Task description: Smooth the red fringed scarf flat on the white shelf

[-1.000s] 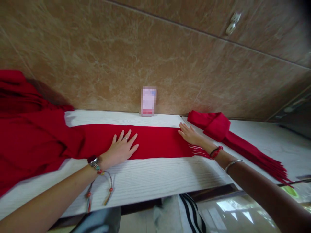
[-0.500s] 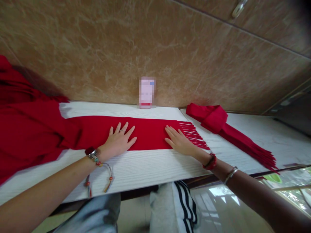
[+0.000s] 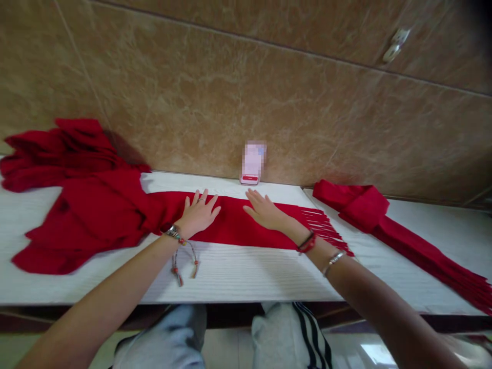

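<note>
The spread scarf (image 3: pixel 230 220) on the tabletop (image 3: pixel 246 274) is partly hidden by left hand (image 3: pixel 198 215) and right hand (image 3: pixel 269 212) (both opened, nothing gripped), with a pixelated phone (image 3: pixel 251 164) behind it and a cropped, folded scarf (image 3: pixel 367 207) rightward.
</note>
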`<state>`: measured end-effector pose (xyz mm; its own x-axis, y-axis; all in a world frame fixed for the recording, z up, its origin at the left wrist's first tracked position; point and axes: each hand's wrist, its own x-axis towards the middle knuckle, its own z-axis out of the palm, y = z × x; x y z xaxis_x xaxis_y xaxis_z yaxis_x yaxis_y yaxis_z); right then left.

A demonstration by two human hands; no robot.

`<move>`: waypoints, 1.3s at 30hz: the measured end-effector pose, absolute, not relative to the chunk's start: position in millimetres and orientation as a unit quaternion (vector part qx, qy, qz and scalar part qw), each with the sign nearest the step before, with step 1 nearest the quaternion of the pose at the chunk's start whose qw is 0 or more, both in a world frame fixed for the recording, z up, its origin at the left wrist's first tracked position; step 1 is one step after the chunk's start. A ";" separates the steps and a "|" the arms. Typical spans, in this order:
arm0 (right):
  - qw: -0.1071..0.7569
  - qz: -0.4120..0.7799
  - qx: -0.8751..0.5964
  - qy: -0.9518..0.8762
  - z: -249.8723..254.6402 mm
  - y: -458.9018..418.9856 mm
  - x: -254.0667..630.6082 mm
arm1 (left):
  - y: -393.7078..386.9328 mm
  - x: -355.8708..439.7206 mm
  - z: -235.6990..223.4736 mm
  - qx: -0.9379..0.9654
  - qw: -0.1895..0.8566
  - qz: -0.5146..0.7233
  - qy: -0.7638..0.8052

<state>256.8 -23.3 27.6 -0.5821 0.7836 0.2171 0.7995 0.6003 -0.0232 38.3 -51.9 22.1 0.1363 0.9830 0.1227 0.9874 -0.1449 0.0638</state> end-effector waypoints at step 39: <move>0.041 -0.147 -0.517 -0.842 -12.2 -10.4 411.1 | -36.8 26.2 16.2 -0.749 0.037 0.009 -0.661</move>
<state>411.1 -10.4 -12.2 -0.4624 0.8586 0.2216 0.8828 0.4225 0.2051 26.2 -36.8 16.2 0.1247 0.9916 0.0346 0.9902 -0.1222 -0.0677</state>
